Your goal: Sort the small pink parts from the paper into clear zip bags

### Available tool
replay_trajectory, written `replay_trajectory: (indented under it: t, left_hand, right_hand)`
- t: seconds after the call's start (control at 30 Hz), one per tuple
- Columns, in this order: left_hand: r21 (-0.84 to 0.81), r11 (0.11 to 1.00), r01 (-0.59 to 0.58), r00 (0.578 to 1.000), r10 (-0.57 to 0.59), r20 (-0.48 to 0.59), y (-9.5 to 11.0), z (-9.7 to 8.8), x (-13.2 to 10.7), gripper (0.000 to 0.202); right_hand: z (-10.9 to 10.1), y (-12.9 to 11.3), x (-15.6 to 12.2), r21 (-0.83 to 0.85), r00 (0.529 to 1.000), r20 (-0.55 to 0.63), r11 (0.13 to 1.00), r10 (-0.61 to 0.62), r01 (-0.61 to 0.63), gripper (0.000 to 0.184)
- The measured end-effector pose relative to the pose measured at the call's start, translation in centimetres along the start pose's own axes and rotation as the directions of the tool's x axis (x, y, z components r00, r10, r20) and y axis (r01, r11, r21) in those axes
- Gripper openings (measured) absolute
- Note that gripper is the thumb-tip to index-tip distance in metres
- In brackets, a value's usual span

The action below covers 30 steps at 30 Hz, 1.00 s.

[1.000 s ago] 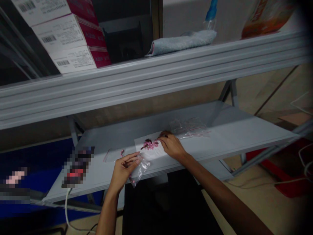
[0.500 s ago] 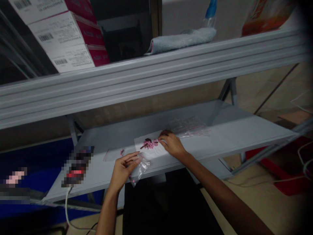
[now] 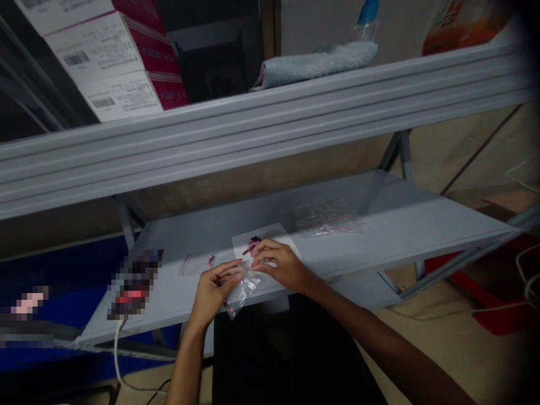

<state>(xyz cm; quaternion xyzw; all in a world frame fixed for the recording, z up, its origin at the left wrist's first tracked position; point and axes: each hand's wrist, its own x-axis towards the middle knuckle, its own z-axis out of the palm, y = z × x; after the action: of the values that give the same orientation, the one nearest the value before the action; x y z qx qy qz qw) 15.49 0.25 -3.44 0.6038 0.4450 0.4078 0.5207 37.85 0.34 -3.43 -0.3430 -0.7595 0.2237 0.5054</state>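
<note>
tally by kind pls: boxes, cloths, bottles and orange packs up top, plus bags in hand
white-and-magenta boxes: 3
grey cloth: 1
blue-topped bottle: 1
orange pack: 1
clear bag in left hand: 1
total: 7

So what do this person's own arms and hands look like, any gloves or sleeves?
Both are bare. The left hand and the right hand wear no gloves, and no ring, watch or bracelet shows, though the light is dim. The left forearm and the right forearm are uncovered down to the picture's lower edge, so no sleeve is in view.
</note>
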Motion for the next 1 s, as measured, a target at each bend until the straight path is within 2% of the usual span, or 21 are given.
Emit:
replay_trajectory:
  t: [0.17,0.27,0.37,0.43,0.53,0.63,1.0]
  left_hand:
    - [-0.015,1.0,-0.008,1.0,0.008,0.003,-0.1,0.0,0.1,0.044]
    - [-0.015,1.0,-0.019,0.999,0.018,-0.046,0.0,0.1,0.0,0.048]
    - [-0.013,1.0,-0.023,0.998,0.022,-0.059,0.1,0.1,-0.2,0.049]
    - [-0.009,1.0,-0.026,0.998,0.025,-0.051,0.2,0.1,-0.4,0.043]
    - [0.053,0.998,-0.044,0.996,0.048,-0.072,0.3,0.1,-0.3,0.027]
    - [0.118,0.991,-0.067,0.992,0.079,-0.099,0.4,0.3,-0.2,0.022]
    - [0.184,0.974,-0.134,0.989,0.142,-0.032,0.6,1.0,-0.1,0.021]
  right_hand:
    - [1.6,-1.0,-0.4,0.01,0.996,0.084,0.999,0.039,-0.04,0.018]
    - [1.8,-1.3,-0.6,0.099,0.984,0.076,0.981,0.162,-0.169,0.022]
    - [2.2,-1.1,-0.9,0.205,0.946,0.083,0.924,0.313,-0.323,0.035]
    - [2.4,-0.7,-1.0,0.273,0.934,0.1,0.893,0.343,-0.357,0.04]
    - [2.4,0.0,-1.0,0.33,0.931,0.163,0.871,0.328,-0.365,0.031]
    - [1.9,0.0,-0.9,0.347,0.928,0.201,0.863,0.312,-0.366,0.024]
    - [2.7,-0.8,-1.0,0.181,0.966,0.125,0.952,0.228,-0.248,0.015]
